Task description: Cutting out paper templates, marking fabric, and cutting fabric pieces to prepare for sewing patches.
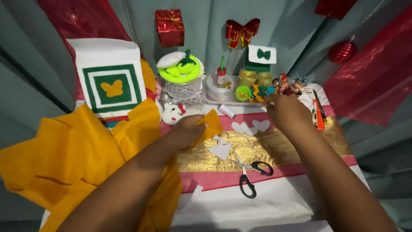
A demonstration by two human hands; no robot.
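— Where do we stand with our hands?

— Our left hand [187, 128] pinches a small yellow felt piece [209, 126] between thumb and fingers, holding it up just above the gold band of the striped cloth [274, 150]. The piece juts out to the right of the grip, its long edge slanting up and to the right, toward our other hand.

— And the right?

— Our right hand [285, 112] sits further back, up by the clear tray [223, 102] of trimmings. Something thin shows at its fingertips, pointing left, but we cannot tell what it is, nor whether the fingers are clenched on it or merely curled.

— So which hand is nearer the felt?

— The left has it already. The right lies to the right and slightly beyond it, near but apart; the white heart cut-outs [251, 126] lie between the two hands, on the pink stripe.

— What else is around us?

— The black-handled scissors [249, 174] rest open on the cloth, nearer to us than either hand, with blades pointing up-left. A white cut shape [221, 150] lies just below the held piece. The big yellow felt sheet [68, 159] spreads under our left forearm. A white thread spool [226, 111] lies just beyond the piece, and an orange utility knife [318, 115] is to the right of our right hand.
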